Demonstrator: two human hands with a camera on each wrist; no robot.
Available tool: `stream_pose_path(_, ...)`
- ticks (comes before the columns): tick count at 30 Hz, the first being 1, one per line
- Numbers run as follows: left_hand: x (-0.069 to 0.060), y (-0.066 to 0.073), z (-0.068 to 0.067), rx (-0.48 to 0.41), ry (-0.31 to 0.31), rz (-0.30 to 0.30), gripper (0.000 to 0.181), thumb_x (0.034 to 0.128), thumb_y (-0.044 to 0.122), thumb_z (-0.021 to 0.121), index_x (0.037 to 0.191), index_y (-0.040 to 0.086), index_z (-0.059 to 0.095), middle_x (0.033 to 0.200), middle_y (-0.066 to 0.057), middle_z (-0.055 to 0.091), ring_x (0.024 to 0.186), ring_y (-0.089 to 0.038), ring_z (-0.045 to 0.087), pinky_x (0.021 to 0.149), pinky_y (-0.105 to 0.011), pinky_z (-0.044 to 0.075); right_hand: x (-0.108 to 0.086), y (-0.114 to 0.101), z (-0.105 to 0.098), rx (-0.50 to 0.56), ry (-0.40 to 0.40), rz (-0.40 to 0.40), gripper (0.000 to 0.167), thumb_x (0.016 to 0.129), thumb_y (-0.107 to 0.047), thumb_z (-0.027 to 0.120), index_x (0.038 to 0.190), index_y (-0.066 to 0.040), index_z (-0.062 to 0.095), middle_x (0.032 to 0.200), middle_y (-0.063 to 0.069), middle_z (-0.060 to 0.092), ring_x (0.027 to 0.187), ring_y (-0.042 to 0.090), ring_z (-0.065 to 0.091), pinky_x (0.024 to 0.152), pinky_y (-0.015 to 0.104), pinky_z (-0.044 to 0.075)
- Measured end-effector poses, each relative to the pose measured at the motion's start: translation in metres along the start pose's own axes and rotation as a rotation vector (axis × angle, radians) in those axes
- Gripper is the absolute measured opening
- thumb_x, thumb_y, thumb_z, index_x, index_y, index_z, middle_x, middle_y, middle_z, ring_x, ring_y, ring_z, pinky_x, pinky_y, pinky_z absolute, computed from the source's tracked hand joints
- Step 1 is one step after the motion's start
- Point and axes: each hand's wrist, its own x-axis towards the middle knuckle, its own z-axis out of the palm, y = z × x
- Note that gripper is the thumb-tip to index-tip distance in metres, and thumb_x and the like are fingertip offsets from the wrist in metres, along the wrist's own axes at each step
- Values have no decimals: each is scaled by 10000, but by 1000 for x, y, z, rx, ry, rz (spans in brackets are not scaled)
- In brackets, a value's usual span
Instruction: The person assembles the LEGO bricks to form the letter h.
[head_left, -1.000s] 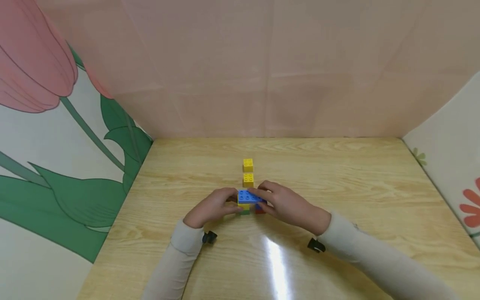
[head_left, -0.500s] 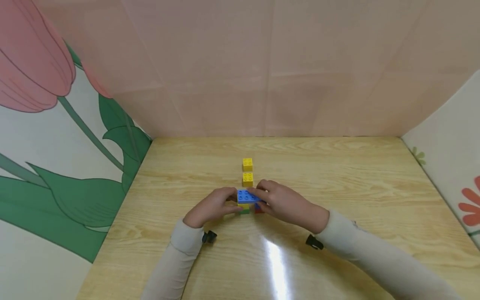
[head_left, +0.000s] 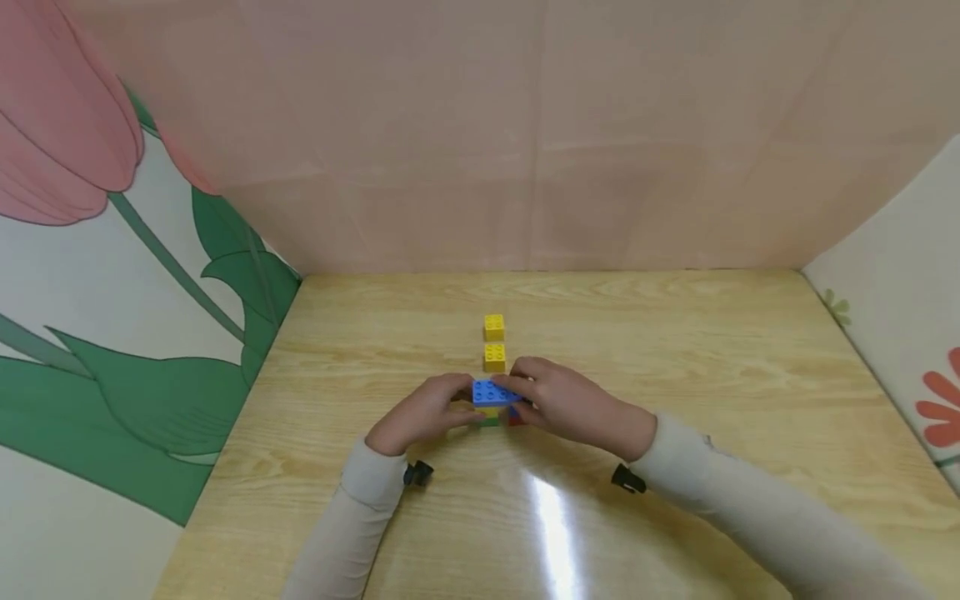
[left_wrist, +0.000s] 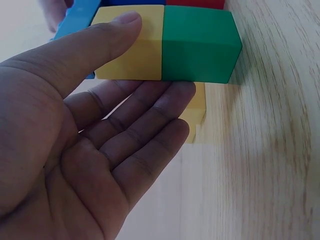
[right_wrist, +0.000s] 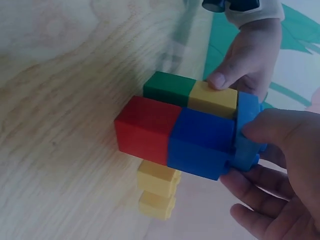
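Observation:
Two short towers stand side by side on the table: a yellow brick (left_wrist: 132, 62) on a green brick (left_wrist: 200, 42), and a dark blue brick (right_wrist: 202, 142) on a red brick (right_wrist: 147, 127). Across their tops lies a lighter blue flat eight-stud brick (head_left: 486, 392); a narrow gap with studs shows at its dark blue end in the right wrist view. My left hand (head_left: 427, 412) grips the yellow brick, thumb on the near face and fingers behind. With thumb and fingers, my right hand (head_left: 573, 408) holds the right end of the flat brick, partly covering it.
Behind the towers, two yellow four-stud bricks stand in a row, one nearer (head_left: 494, 358) and one farther (head_left: 493, 327). The wooden table (head_left: 675, 350) meets a pink wall covering (head_left: 525, 208) at the back and painted panels at the sides.
Both hands keep their hold on the bricks. The head view has drifted slightly, and the right wrist appears to have shifted a little.

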Motion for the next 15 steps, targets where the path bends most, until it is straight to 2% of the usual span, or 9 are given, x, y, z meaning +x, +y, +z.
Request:
stream_pose_path(6,0,1,-3,16,-4,-5,210,911,361,689,1053,220,625,1079,108,649,1045,-66,607,895,-305,513,2,0,-5,47,-14,8,425,875,-141,743,1281,-71,637,1018,11,585,804,79,518,669,217,496)
stream_pose_path(10,-1,2,-4,26,13,-5,199,907,335,702,1036,202,629,1057,87,656,1030,-83,617,892,-329,519,3,1,-3,-10,-27,-3,439,881,-146,740,1297,-76,623,1034,6,591,850,101,530,778,255,520)
stream_pose_path(15,-2,2,-3,17,16,10,186,909,313,704,1020,186,626,1066,70,662,1025,-92,621,883,-339,525,0,-1,1,-37,-7,-3,444,876,-138,742,1298,-75,621,1048,17,598,887,127,546,793,275,528)
